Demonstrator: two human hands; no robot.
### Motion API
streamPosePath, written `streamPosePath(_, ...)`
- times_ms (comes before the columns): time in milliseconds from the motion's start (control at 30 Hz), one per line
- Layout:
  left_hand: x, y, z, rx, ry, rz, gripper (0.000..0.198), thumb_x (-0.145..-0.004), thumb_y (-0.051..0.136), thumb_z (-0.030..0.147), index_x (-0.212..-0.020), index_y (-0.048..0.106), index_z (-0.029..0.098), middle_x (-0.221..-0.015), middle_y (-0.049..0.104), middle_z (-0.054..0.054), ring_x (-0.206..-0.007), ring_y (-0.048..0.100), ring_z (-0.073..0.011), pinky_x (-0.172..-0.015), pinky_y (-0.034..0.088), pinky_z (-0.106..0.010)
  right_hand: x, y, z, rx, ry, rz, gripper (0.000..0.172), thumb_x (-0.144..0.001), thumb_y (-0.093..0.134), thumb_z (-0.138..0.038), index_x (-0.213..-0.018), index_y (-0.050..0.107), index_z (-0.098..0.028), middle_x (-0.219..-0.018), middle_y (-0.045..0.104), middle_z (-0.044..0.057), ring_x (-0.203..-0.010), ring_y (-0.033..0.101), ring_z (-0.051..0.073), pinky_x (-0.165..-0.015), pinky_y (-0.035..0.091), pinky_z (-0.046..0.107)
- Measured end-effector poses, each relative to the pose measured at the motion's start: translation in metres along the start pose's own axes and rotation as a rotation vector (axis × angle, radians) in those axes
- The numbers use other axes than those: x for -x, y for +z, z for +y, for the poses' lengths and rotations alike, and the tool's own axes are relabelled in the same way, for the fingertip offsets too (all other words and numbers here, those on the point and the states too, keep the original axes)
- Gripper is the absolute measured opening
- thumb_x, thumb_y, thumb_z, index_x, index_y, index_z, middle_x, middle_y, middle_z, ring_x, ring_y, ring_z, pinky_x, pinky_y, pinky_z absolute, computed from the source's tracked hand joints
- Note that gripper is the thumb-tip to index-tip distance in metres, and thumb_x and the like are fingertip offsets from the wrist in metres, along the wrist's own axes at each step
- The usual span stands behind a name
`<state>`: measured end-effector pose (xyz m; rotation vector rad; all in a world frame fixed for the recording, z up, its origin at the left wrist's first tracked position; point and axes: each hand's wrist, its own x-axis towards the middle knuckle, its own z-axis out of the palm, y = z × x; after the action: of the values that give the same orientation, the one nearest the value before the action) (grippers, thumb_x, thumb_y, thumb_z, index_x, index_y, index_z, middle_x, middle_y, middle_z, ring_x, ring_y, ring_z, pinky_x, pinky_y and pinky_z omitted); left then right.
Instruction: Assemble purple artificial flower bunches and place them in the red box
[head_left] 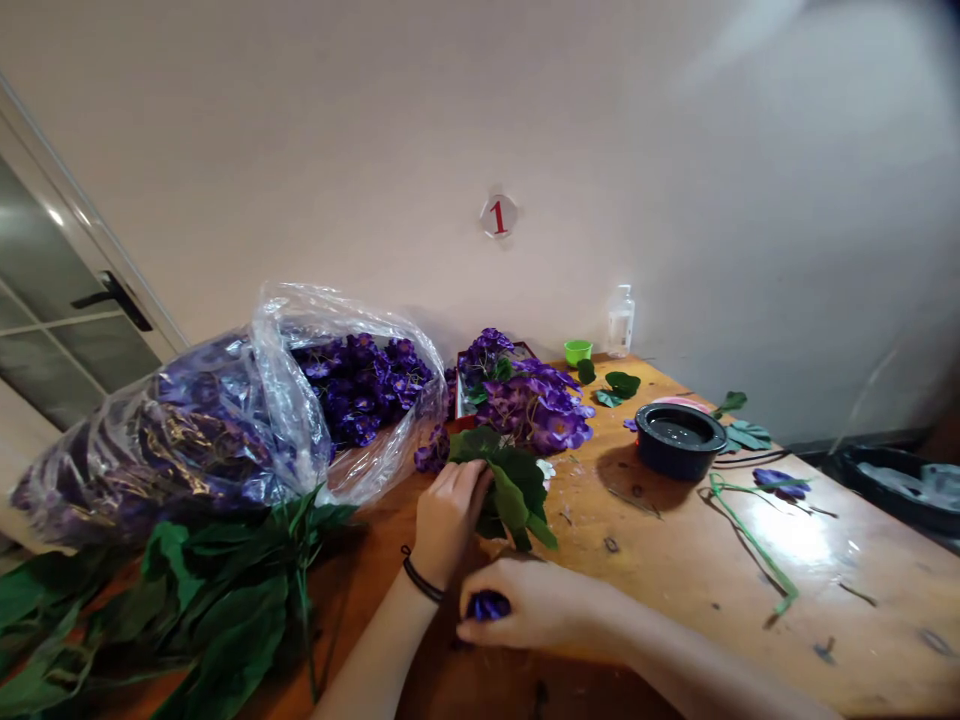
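Note:
My left hand (450, 505), with a dark band at the wrist, is closed on a bunch of green artificial leaves (514, 490). Close below it, my right hand (525, 600) curls around a purple artificial flower (487, 604); part of the flower shows between thumb and fingers. Any stem joining the leaves and the flower is hidden by the hands. Just beyond the leaves lies a pile of purple flowers (536, 405), partly in a shallow red-edged box (459, 390).
A clear plastic bag (285, 420) full of purple flowers lies at left, above large green leaf stems (225, 610). At right are a dark round pot (679, 440), a green cup (577, 352), a clear bottle (621, 322), a loose stem (757, 550) and a black bin (900, 490).

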<state>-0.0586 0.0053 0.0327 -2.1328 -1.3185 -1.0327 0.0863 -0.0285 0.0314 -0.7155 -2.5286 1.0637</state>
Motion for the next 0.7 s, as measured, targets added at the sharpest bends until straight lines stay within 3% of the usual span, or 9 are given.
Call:
streamPosePath(100, 0.010, 0.005, -0.002, 0.011, 0.016, -0.048, 0.020, -0.096, 0.039, 0.027, -0.092, 0.056, 0.017, -0.077, 0.065, -0.003, -0.069, 0.063, -0.0155, -0.061, 0.045, -0.025, 0.021, -0.016, -0.009, -0.058, -0.124, -0.176, 0.017, -0.079, 0.062, -0.035, -0.085, 0.066, -0.020, -0.072, 0.063, -0.003, -0.061, 0.053, 0.008, -0.056, 0.039, 0.017)
streamPosePath(200, 0.015, 0.010, -0.004, 0.020, 0.062, -0.083, 0.021, -0.096, 0.038, 0.030, -0.096, 0.056, 0.017, -0.078, 0.068, -0.002, -0.068, 0.065, -0.0153, -0.059, 0.045, -0.024, 0.064, -0.042, -0.017, -0.138, -0.119, -0.046, 0.027, -0.078, 0.063, -0.046, -0.080, 0.062, -0.018, -0.074, 0.060, -0.001, -0.067, 0.053, 0.010, -0.063, 0.042, 0.019)
streamPosePath(267, 0.016, 0.013, -0.005, 0.024, 0.107, -0.154, 0.020, -0.095, 0.041, 0.030, -0.096, 0.056, 0.018, -0.079, 0.069, -0.001, -0.068, 0.066, -0.0155, -0.058, 0.045, -0.025, 0.099, -0.068, -0.013, -0.086, 0.003, 0.191, 0.031, -0.083, 0.056, -0.051, -0.082, 0.059, -0.021, -0.080, 0.060, 0.002, -0.073, 0.054, 0.013, -0.066, 0.042, 0.023)
streamPosePath(333, 0.015, 0.015, -0.005, 0.010, 0.135, -0.266, 0.016, -0.094, 0.044, 0.030, -0.094, 0.057, 0.019, -0.080, 0.069, 0.000, -0.067, 0.067, -0.0164, -0.056, 0.045, -0.025, 0.127, -0.103, 0.000, 0.022, 0.166, 0.591, 0.035, -0.090, 0.041, -0.053, -0.081, 0.057, -0.023, -0.075, 0.057, 0.003, -0.069, 0.051, 0.014, -0.060, 0.039, 0.024)
streamPosePath(400, 0.014, 0.016, -0.005, -0.011, 0.143, -0.391, 0.013, -0.092, 0.047, 0.029, -0.092, 0.057, 0.020, -0.080, 0.068, 0.000, -0.068, 0.067, -0.0178, -0.055, 0.044, -0.026, 0.143, -0.144, 0.022, 0.211, 0.334, 0.973, 0.032, -0.087, 0.047, -0.053, -0.078, 0.054, -0.023, -0.068, 0.053, 0.001, -0.059, 0.045, 0.012, -0.055, 0.034, 0.025)
streamPosePath(433, 0.014, 0.016, -0.004, -0.014, 0.139, -0.444, 0.012, -0.092, 0.048, 0.028, -0.092, 0.057, 0.020, -0.080, 0.068, 0.000, -0.069, 0.067, -0.0184, -0.055, 0.044, -0.026, 0.145, -0.164, 0.035, 0.330, 0.443, 1.073, 0.032, -0.086, 0.047, -0.053, -0.078, 0.054, -0.023, -0.066, 0.053, 0.001, -0.058, 0.044, 0.012, -0.054, 0.033, 0.025)
streamPosePath(500, 0.014, 0.015, -0.004, 0.011, 0.130, -0.511, 0.012, -0.092, 0.047, 0.027, -0.094, 0.056, 0.020, -0.083, 0.068, -0.001, -0.073, 0.067, -0.0191, -0.058, 0.045, -0.026, 0.139, -0.198, 0.062, 0.540, 0.644, 1.031, 0.031, -0.089, 0.043, -0.048, -0.082, 0.056, -0.021, -0.069, 0.059, 0.004, -0.059, 0.047, 0.013, -0.057, 0.034, 0.025)
streamPosePath(567, 0.015, 0.013, -0.003, 0.054, 0.105, -0.529, 0.012, -0.093, 0.046, 0.027, -0.096, 0.055, 0.020, -0.084, 0.068, -0.001, -0.077, 0.067, -0.0188, -0.062, 0.046, -0.027, 0.127, -0.221, 0.088, 0.713, 0.783, 0.801, 0.033, -0.092, 0.036, -0.044, -0.089, 0.057, -0.020, -0.077, 0.065, 0.008, -0.062, 0.052, 0.015, -0.057, 0.035, 0.025)
streamPosePath(700, 0.013, 0.010, -0.003, 0.120, 0.023, -0.484, 0.012, -0.094, 0.043, 0.026, -0.089, 0.052, 0.020, -0.083, 0.065, -0.001, -0.079, 0.064, -0.0171, -0.067, 0.046, -0.026, 0.105, -0.232, 0.122, 0.810, 0.828, 0.622, 0.034, -0.089, 0.038, -0.044, -0.091, 0.061, -0.020, -0.079, 0.067, 0.011, -0.067, 0.058, 0.021, -0.056, 0.034, 0.027)
